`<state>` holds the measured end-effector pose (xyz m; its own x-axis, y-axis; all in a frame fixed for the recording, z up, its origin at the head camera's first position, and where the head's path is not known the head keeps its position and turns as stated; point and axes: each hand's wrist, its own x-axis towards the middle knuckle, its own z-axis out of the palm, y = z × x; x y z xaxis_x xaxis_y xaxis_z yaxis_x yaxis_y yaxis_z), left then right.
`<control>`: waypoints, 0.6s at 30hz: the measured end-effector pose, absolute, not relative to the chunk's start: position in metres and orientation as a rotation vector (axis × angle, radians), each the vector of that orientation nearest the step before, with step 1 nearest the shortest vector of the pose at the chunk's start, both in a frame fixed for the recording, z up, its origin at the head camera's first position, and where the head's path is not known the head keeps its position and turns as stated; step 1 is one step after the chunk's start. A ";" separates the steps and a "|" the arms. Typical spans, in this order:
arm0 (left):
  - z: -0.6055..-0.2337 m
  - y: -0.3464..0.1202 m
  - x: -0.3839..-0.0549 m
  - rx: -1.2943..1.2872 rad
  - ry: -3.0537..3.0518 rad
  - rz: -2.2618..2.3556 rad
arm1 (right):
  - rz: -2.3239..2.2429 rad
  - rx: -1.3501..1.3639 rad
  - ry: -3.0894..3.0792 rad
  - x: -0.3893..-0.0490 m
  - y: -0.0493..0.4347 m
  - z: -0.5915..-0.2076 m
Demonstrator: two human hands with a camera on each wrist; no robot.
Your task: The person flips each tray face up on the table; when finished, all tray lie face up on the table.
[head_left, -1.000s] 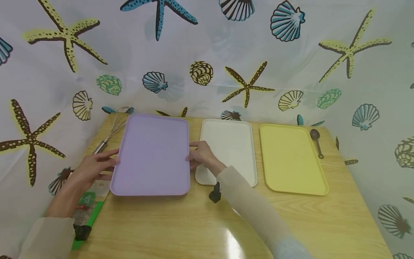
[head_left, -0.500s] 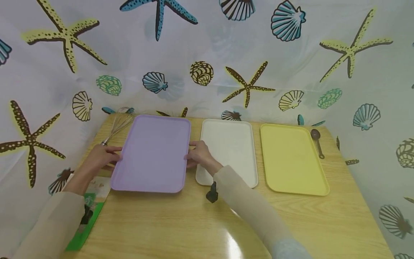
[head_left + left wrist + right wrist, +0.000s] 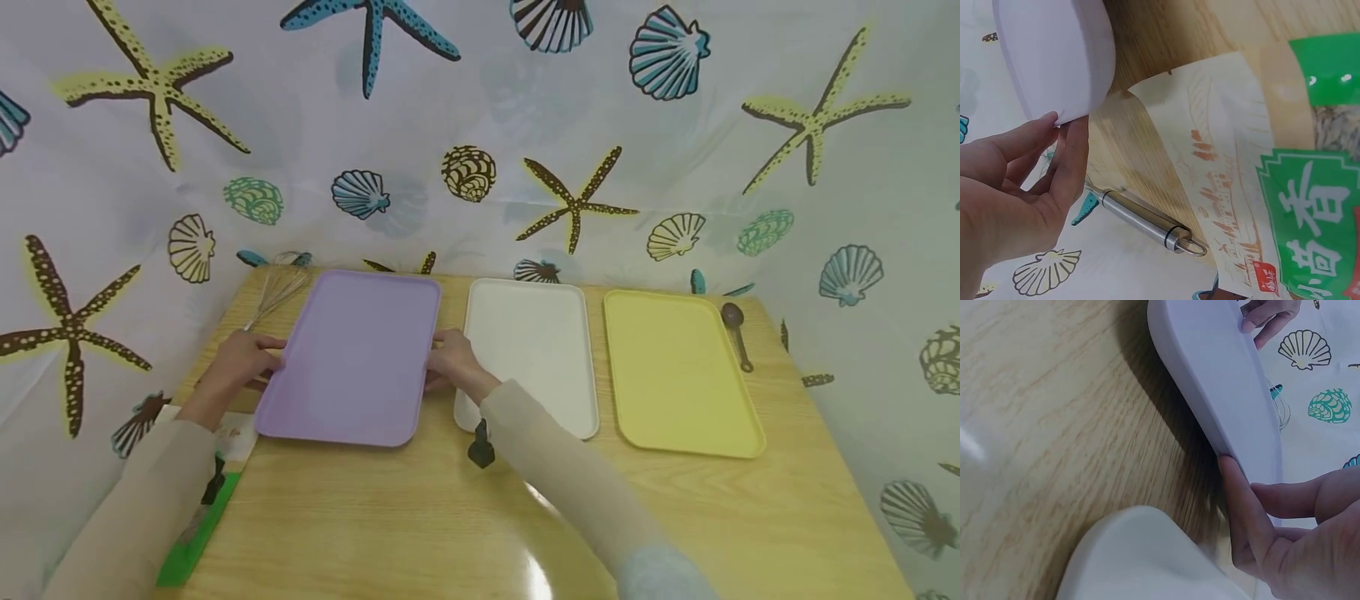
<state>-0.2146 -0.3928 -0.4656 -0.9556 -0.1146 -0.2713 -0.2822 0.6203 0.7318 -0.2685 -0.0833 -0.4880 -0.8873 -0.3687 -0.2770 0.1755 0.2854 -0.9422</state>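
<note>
A purple tray (image 3: 352, 358) is at the left of the table, held between both hands. My left hand (image 3: 243, 360) pinches its left edge; in the left wrist view the thumb lies on the rim and the fingers under it. On the opposite edge, my right hand (image 3: 453, 362) pinches the rim, thumb inside and fingers outside, as the right wrist view shows. A shadow falls on the wood beside the tray (image 3: 1210, 369). Beside my left hand lies a whisk (image 3: 1147, 219) with a steel handle, partly covered by that hand in the head view.
A white tray (image 3: 532, 350) lies just right of my right hand, with a yellow tray (image 3: 682, 375) beyond it. A dark spoon (image 3: 737, 333) lies at the far right. Below my left forearm is a green and white food packet (image 3: 1229, 156). Patterned cloth (image 3: 480, 108) hangs behind the table.
The purple tray has shifted slightly and turned a little, its near edge drawing leftward and back. My left hand has moved forward along its edge; my right hand has moved slightly left.
</note>
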 end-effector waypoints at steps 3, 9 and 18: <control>-0.468 -0.400 -0.211 -0.330 2.663 1.212 | -1.602 -0.166 2.157 -0.267 -0.094 -0.490; -0.471 -0.401 -0.218 -0.341 2.702 1.117 | -1.569 -0.176 2.190 -0.275 -0.100 -0.495; -0.469 -0.391 -0.221 -0.393 2.685 1.110 | -1.539 -0.088 2.221 -0.280 -0.102 -0.496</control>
